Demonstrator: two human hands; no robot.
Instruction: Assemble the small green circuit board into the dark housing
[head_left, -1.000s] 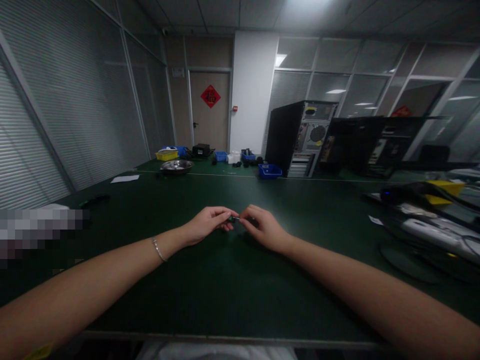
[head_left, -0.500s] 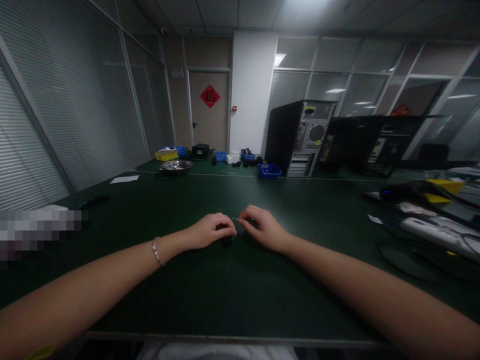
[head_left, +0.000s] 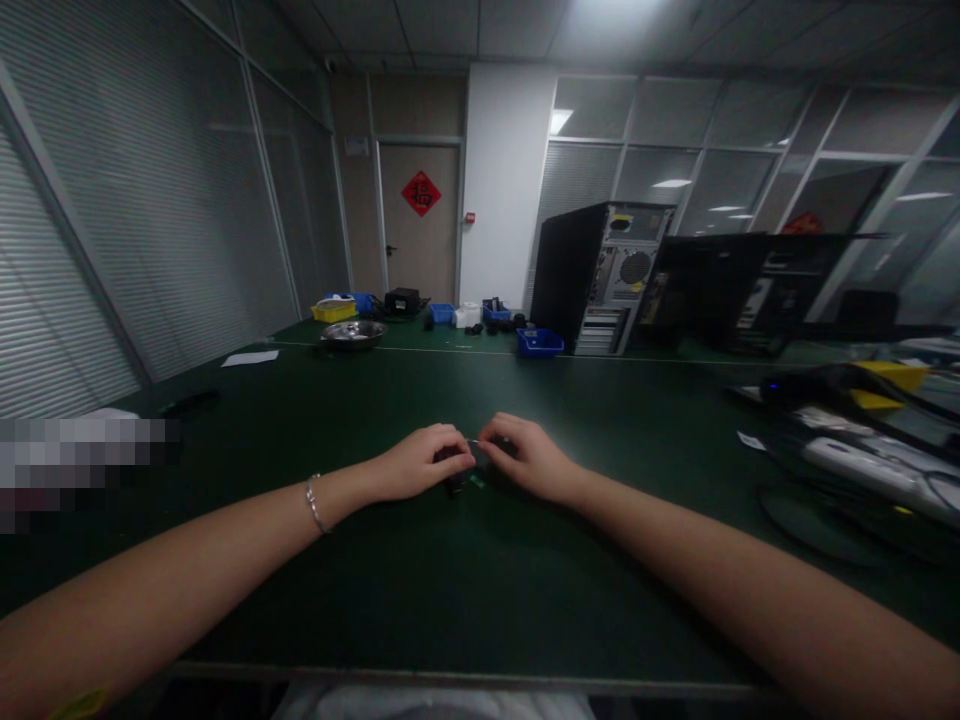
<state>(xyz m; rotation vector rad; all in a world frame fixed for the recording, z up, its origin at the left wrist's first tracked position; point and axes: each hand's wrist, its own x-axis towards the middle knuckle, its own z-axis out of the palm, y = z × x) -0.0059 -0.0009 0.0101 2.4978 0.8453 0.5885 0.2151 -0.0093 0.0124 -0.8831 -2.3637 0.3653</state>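
Observation:
My left hand [head_left: 426,462] is closed around a small black object [head_left: 456,484], whose lower end shows beneath the fingers above the green table [head_left: 480,590]. To its right, my right hand [head_left: 526,458] pinches a thin, light-coloured piece [head_left: 472,442] between thumb and fingertips. That piece points left and reaches the fingers of my left hand; whether it touches the black object is hidden. A tiny green bit [head_left: 477,482] lies on the table just below the fingertips.
A metal bowl [head_left: 354,335], a yellow tray [head_left: 334,311] and a blue tray [head_left: 540,343] stand toward the back. A black computer tower [head_left: 574,275] is behind them. On the right are a white power strip [head_left: 862,470] and cables. White paper [head_left: 250,358] lies at left.
The thin piece in my right hand now reaches the fingers of my left hand. More of the black object shows, tilted below my left fingers, and the green bit is now visible.

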